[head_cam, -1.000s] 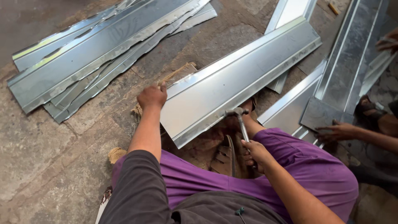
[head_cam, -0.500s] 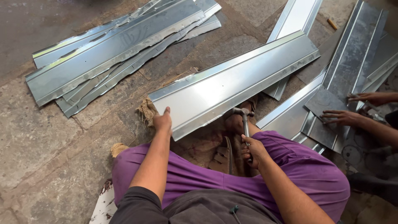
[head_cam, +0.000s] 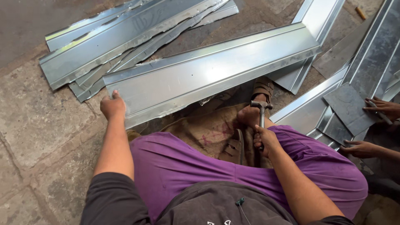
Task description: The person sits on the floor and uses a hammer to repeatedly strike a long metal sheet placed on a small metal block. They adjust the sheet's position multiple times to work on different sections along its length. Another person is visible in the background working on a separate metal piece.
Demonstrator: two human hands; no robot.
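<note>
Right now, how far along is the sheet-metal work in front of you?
Done: folded metal strips lie stacked on the stone floor. In hand: the left hand grips the end of a long bent sheet, and the right hand holds a hammer upright, short of its edge. Left: apparently hammering this piece; more sheets lie beside a co-worker's hands.

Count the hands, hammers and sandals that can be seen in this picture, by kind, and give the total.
Bare hands: 4 — the person's left hand and right hand, and 2 of a co-worker
Metal-headed hammer: 1
Brown strap sandals: 2
Total: 7
</note>
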